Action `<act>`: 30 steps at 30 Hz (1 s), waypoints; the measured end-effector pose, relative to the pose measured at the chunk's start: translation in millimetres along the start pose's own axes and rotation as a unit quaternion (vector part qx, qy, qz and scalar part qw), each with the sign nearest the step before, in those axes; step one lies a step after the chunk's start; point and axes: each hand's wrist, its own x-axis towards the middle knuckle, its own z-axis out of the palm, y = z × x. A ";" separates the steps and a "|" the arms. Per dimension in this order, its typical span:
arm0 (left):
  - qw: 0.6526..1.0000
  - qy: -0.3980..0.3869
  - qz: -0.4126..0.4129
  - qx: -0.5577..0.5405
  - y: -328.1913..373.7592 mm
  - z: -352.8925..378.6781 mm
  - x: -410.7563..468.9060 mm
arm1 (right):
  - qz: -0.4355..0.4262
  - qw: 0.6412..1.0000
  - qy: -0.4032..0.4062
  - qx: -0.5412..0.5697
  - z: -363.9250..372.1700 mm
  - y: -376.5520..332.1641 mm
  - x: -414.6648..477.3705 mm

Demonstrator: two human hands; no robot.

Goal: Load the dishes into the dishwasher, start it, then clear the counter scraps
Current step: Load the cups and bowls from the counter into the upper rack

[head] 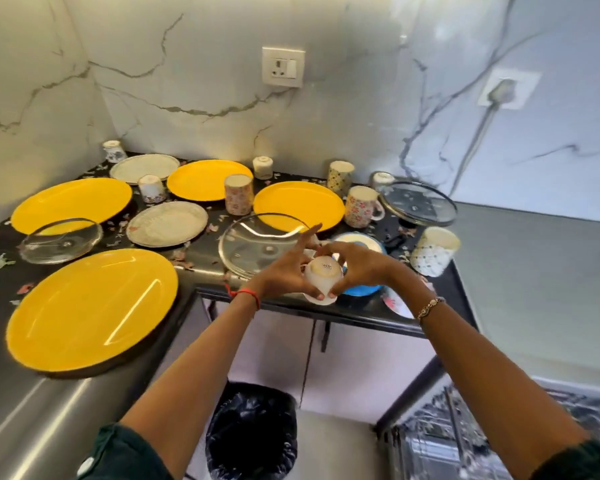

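Just below the camera, a bin point(252, 441) lined in black plastic stands on the floor, and at the lower right corner is a blurred wire dishwasher rack point(465, 441). Two bare forearms reach forward over the front edge of the black counter point(201, 244). Between them the left hand point(284, 275) and right hand point(357, 268) hold a small white cup point(323, 280), tipped so its stamped base faces the camera. The left thumb is tucked under the cup with the index finger raised off it, while the right fingers curl over its top and the right thumb presses from beneath.

To the left, a large yellow plate point(90, 310) lies at the counter's near edge. Directly behind the hands sits a blue bowl point(364, 289), with a clear glass plate point(253, 244) just beside it on the left and an upturned patterned cup point(433, 251) on the right. Scraps point(2, 261) litter the dark surface.

Farther back lie a glass lid point(61, 240), a silver plate point(167, 223), three more yellow plates point(298, 206) and a floral mug point(361, 206), which stands beside a metal-rimmed glass lid point(418, 202). Several inverted cups point(238, 194) stand among them, some close to the marble wall, where a wall socket point(283, 67) is mounted.
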 end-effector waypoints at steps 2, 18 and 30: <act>0.999 -0.037 -0.011 0.015 13.2 40.6 3.7 | 0.020 1.000 0.013 0.014 4.0 19.4 -40.6; 0.951 -0.200 0.078 0.224 31.6 362.7 -31.2 | 0.267 0.951 0.086 0.132 109.4 170.5 -377.4; 0.767 -0.434 0.172 0.440 12.0 498.2 -84.5 | 0.427 0.840 0.227 0.246 194.1 225.8 -511.0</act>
